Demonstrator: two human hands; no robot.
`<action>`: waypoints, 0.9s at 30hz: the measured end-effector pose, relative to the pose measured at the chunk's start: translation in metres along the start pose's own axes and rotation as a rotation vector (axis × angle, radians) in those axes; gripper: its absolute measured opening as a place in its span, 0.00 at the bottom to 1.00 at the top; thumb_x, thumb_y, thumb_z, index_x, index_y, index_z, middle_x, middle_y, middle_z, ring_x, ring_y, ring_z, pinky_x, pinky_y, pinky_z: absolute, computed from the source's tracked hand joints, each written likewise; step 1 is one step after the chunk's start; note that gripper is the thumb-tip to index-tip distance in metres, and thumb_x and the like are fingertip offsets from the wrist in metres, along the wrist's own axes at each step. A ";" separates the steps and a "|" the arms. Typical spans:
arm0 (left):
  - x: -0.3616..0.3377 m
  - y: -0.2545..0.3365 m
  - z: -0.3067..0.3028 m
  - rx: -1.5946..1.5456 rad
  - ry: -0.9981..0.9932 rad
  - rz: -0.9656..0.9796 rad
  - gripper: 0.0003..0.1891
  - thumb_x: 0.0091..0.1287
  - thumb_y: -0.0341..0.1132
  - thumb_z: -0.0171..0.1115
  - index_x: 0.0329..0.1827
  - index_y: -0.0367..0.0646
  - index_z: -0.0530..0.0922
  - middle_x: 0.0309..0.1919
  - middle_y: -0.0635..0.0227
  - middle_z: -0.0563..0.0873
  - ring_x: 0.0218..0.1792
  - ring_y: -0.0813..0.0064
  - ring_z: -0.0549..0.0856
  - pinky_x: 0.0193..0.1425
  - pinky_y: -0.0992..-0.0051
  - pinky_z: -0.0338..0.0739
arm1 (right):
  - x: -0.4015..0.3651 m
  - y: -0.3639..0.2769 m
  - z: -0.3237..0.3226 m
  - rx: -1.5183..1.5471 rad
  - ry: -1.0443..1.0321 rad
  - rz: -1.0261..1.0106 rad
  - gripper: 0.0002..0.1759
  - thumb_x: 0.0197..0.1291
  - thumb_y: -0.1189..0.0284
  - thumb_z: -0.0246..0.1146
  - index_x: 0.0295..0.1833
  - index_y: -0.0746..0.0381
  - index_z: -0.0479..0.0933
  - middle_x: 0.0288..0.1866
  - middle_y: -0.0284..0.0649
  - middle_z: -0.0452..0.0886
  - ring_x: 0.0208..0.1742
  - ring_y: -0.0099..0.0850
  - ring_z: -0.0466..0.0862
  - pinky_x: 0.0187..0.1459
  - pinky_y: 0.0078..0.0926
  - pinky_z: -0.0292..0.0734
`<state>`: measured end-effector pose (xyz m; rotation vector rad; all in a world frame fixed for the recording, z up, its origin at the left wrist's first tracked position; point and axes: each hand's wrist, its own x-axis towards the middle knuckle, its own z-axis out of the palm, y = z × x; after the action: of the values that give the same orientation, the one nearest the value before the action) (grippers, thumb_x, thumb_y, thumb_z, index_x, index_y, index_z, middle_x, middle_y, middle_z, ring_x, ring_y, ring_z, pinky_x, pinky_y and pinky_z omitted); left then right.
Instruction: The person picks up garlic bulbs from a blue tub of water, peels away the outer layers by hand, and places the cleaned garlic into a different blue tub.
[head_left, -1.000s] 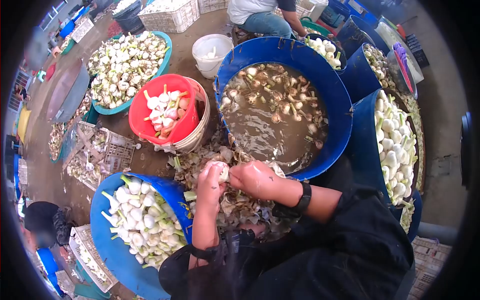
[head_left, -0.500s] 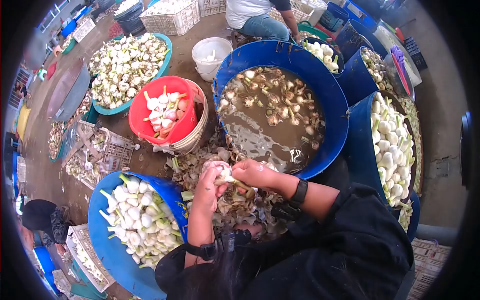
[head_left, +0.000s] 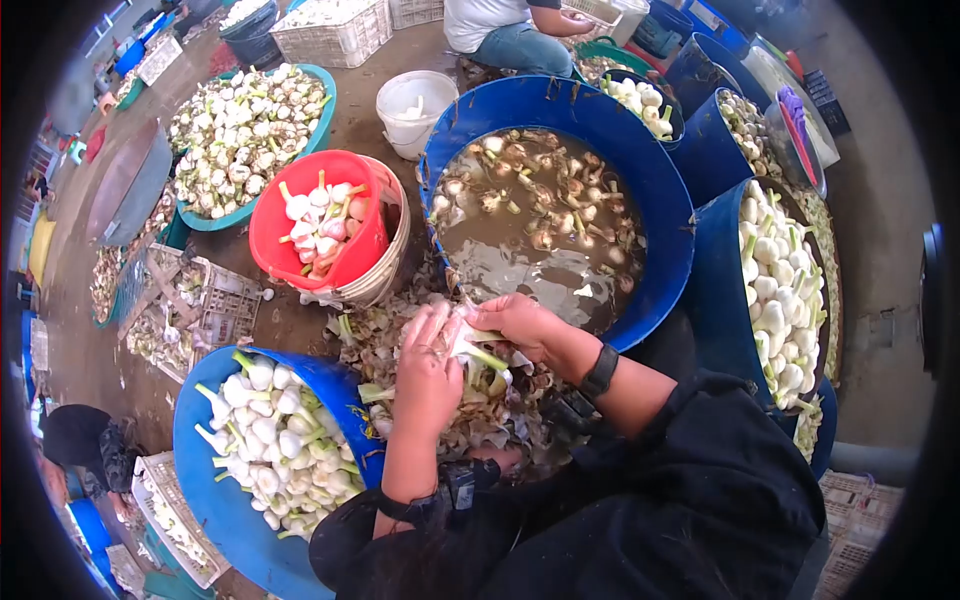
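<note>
Between my two hands is a garlic bulb (head_left: 466, 338) with a green stem pointing down and right, its outer skin partly loose. My left hand (head_left: 428, 362) is wrapped around the bulb from the left. The fingers of my right hand (head_left: 518, 322) pinch its skin from the right. Beneath them lies a heap of peeled garlic skins (head_left: 470, 415). Just beyond, a blue tub (head_left: 690, 220) holds murky water with unpeeled garlic bulbs floating in it. By my left forearm a tilted blue tub (head_left: 190, 450) is full of clean white garlic bulbs (head_left: 280, 430).
A red basin (head_left: 262, 225) of garlic sits on a white bucket (head_left: 392, 260). Behind it are a small white bucket (head_left: 405, 95) and a green tub (head_left: 325, 95) of bulbs. A blue barrel (head_left: 715, 240) of white bulbs stands at right. A seated person (head_left: 510, 35) is across from me.
The garlic bulb has turned, so its green stem now hangs lower and its skin is opened out. My right hand has shifted up and slightly right, and the fingers of my left hand have extended.
</note>
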<state>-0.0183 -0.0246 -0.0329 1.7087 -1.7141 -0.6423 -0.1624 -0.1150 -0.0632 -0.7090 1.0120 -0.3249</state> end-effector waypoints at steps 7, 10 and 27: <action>0.004 -0.019 0.003 -1.426 0.545 -0.600 0.11 0.63 0.32 0.58 0.43 0.34 0.75 0.40 0.60 0.81 0.38 0.76 0.82 0.40 0.79 0.79 | -0.029 -0.001 0.029 0.106 -0.140 -0.303 0.13 0.64 0.69 0.51 0.45 0.65 0.76 0.42 0.36 0.78 0.44 0.20 0.75 0.46 0.20 0.70; -0.006 -0.048 0.000 -1.646 0.758 -0.936 0.13 0.61 0.36 0.61 0.41 0.36 0.74 0.39 0.63 0.81 0.37 0.75 0.82 0.39 0.79 0.80 | -0.056 -0.004 0.013 -0.564 -0.136 -0.548 0.14 0.64 0.68 0.51 0.46 0.66 0.75 0.45 0.37 0.76 0.46 0.23 0.74 0.50 0.22 0.67; 0.002 -0.021 0.012 -1.217 0.526 -0.848 0.12 0.65 0.41 0.56 0.46 0.45 0.73 0.40 0.69 0.80 0.40 0.77 0.77 0.44 0.78 0.70 | -0.068 0.018 0.021 -1.386 0.002 -0.727 0.18 0.51 0.71 0.58 0.51 0.57 0.72 0.43 0.45 0.76 0.41 0.45 0.78 0.41 0.39 0.76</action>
<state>-0.0127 -0.0282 -0.0560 1.3515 -0.0098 -1.1287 -0.1806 -0.0558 -0.0232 -2.3492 0.8492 -0.1995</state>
